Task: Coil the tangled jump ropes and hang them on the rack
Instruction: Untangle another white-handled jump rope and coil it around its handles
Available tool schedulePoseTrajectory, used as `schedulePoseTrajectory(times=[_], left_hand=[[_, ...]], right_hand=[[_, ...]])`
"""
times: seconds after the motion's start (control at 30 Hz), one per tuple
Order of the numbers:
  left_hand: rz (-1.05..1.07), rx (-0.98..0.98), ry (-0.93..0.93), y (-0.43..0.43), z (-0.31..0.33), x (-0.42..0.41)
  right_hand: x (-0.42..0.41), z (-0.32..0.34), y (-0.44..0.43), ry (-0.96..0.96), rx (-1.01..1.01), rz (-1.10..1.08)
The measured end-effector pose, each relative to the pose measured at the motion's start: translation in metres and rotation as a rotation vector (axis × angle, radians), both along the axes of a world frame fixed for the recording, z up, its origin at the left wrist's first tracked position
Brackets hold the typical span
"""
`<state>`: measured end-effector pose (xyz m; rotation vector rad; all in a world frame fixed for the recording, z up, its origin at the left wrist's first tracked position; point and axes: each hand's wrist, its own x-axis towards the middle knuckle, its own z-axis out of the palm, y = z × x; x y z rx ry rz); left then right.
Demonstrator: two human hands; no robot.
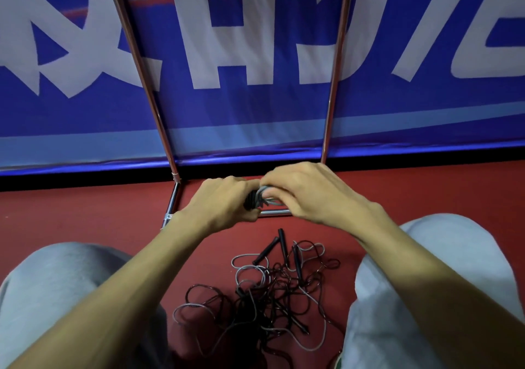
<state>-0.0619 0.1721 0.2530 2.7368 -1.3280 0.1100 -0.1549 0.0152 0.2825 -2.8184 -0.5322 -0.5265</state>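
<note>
Both hands are up in front of the body, meeting at centre frame, low over the floor (85,206). L hand (224,201) is clenched round a small coil (257,198) of rope. Black bits, prob. handle ends, and grey strands poke out btwn its fingers. R hand (306,192) comes in from the other side w/ fingers curled over the grey loops of the same coil, knuckles up and thumb side hidden. The two hands touch or nearly touch at the coil, and how the loops sit inside the grip can't be told.

The coil is off the ground, just in front of the rack (146,84). Two chrome poles rise and spread toward the top of frame, and the base bars lie flat on the red floor right behind and below the hands.

The tangle (264,292), a loose knot of grey and dark ropes, lies on the floor btwn the knees (56,283), nearer the body than the hands. A few black handles (281,241) stick out at its far edge, pointing toward the rack.

Grey trousers cover both knees, L and R of the tangle. Behind the rack hangs a blue banner (255,107) w/ big white characters and a lighter stripe along its bottom edge.
</note>
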Motion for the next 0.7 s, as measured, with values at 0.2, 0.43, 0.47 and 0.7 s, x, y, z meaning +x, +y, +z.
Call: schedulePoseTrajectory(times=[0.2, 0.43, 0.47, 0.7], left_hand=[[-0.035, -0.019, 0.064, -0.010, 0.003, -0.017], [-0.093, -0.392, 0.309, -0.002, 0.008, -0.015], [-0.091, -0.485, 0.395, -0.002, 0.009, -0.013], [-0.134, -0.902, 0.915, -0.005, 0.024, -0.022]], right_hand=[[0.012, -0.008, -0.014, -0.144, 0.343, -0.245], [0.022, -0.009, -0.027, -0.097, 0.573, -0.535], [0.022, -0.008, -0.027, -0.082, 0.560, -0.579], [0.021, -0.010, -0.022, 0.113, 0.310, -0.674]])
